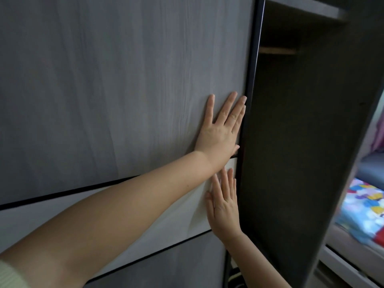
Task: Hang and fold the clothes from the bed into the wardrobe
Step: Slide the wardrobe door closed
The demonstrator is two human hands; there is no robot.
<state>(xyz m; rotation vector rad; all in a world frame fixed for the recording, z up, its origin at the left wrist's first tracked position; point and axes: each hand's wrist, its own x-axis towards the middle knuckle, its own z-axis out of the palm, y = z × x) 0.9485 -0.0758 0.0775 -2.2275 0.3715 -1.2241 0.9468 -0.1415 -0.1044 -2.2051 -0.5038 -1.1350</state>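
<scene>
Both the left hand (220, 132) and right hand (225, 206) press flat, fingers straight and empty, on the sliding wardrobe door (124, 80) beside its dark edge; no clothes show inside, the bed (365, 210) far right, so hanging and folding seem unstarted.

The wardrobe (301, 142) interior is too dark to make out its contents. The bed (361, 215) is blurred and cut off by the right edge. Something striped (233, 275) by the door's foot is unidentifiable.
</scene>
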